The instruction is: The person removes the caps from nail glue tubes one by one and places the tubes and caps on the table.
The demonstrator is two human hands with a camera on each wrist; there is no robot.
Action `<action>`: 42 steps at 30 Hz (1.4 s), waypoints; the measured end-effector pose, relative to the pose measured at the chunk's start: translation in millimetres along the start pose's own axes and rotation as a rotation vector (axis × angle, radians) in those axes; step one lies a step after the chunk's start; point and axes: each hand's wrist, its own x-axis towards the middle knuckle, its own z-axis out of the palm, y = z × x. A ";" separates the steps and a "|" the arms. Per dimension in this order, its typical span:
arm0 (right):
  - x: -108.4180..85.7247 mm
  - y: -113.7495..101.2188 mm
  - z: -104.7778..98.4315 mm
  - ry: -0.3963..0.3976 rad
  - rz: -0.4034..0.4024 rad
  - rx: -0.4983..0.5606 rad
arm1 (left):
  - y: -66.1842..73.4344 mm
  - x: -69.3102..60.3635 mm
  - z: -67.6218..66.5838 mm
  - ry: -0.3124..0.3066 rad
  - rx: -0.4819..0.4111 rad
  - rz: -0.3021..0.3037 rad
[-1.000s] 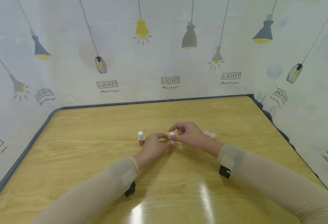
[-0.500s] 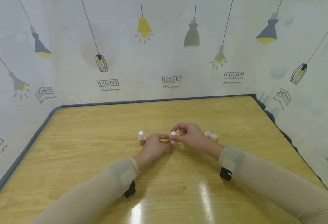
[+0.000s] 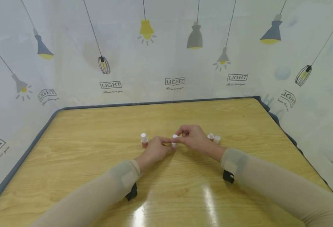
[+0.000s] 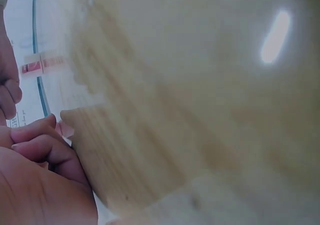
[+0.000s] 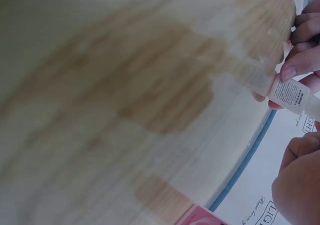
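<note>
Bottle (image 3: 144,140) stands beside your left hand (image 3: 155,148), two bottles (image 3: 217,139) near your right hand (image 3: 194,138); both pinch the middle bottle (image 5: 290,94); table (image 3: 104,126) spreads well beyond to its edge (image 3: 155,103).

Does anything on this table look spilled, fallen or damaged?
Nothing stands out: the held bottle shows no visible damage, the bottle beside the left hand stands upright, and I see no spill on the table. The right-side bottles are partly hidden.

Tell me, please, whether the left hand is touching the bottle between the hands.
Touching: the right wrist view shows the left hand with its thumb on the labelled bottle.
</note>
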 end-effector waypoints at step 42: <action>-1.7 2.9 -3.8 -0.070 -0.018 -0.013 | -1.0 7.0 0.8 -0.007 -0.125 -0.050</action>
